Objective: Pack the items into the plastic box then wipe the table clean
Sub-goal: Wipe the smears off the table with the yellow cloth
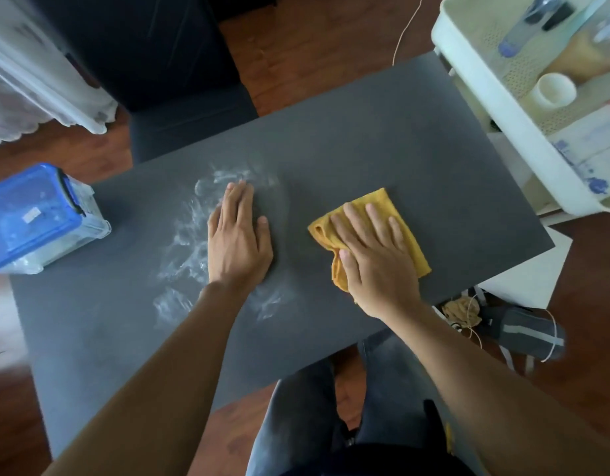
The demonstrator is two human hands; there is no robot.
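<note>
Dark grey table [348,159] fills the view over a reddish wood floor. Nearest, the right hand [375,255] lies flat, fingers spread, pressing a yellow cloth [387,207] onto the table. Just beside the cloth, the left hand [236,237] rests palm down, fingers together, holding nothing, amid white powdery smears [185,255]. Farther off, at the table's left edge, sits the plastic box [39,218], its blue lid closed.

The plastic box [39,218] sits on the table [365,149] at its left end. The left hand [238,235] lies flat in the middle. Right of it, the right hand [375,255] lies on the cloth [372,201]. A cart [495,108] stands far right.
</note>
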